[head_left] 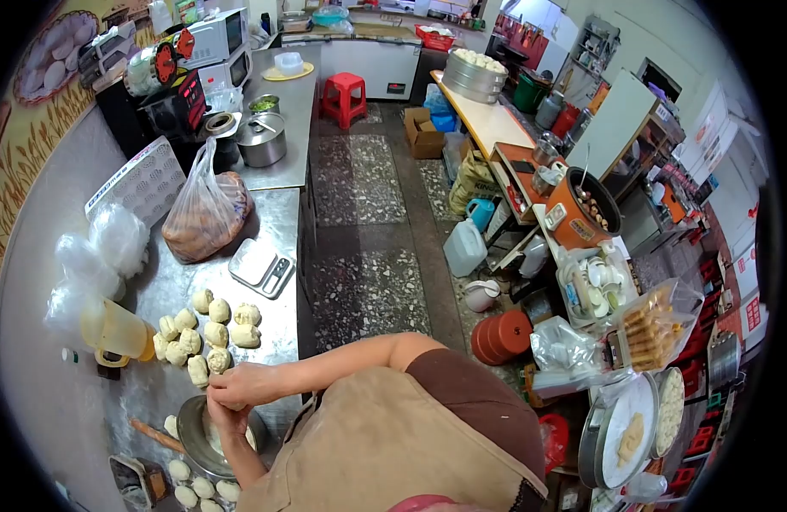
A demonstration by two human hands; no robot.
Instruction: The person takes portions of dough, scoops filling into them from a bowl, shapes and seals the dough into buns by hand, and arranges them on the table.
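Observation:
My right hand (241, 386) and my left hand (228, 416) meet above the rim of a metal bowl (192, 437), fingers pinched together. Whatever is between the fingers is hidden. Part of something pale shows inside the bowl, mostly behind my left forearm. Just beyond my fingertips sits a lumpy dough piece (218, 359), in a group with several other dough pieces (215, 334) on the metal table (274, 226). A wooden rolling pin (157, 435) lies left of the bowl. Several smooth round dough pieces (203, 487) rest at its near side.
A kitchen scale (262, 268), a bag of brown food (207, 218) and a yellowish plastic jug (120, 330) stand on the table. Behind are a lidded pot (262, 140) and a red stool (345, 98). A red-brown drum (502, 336) stands to the right.

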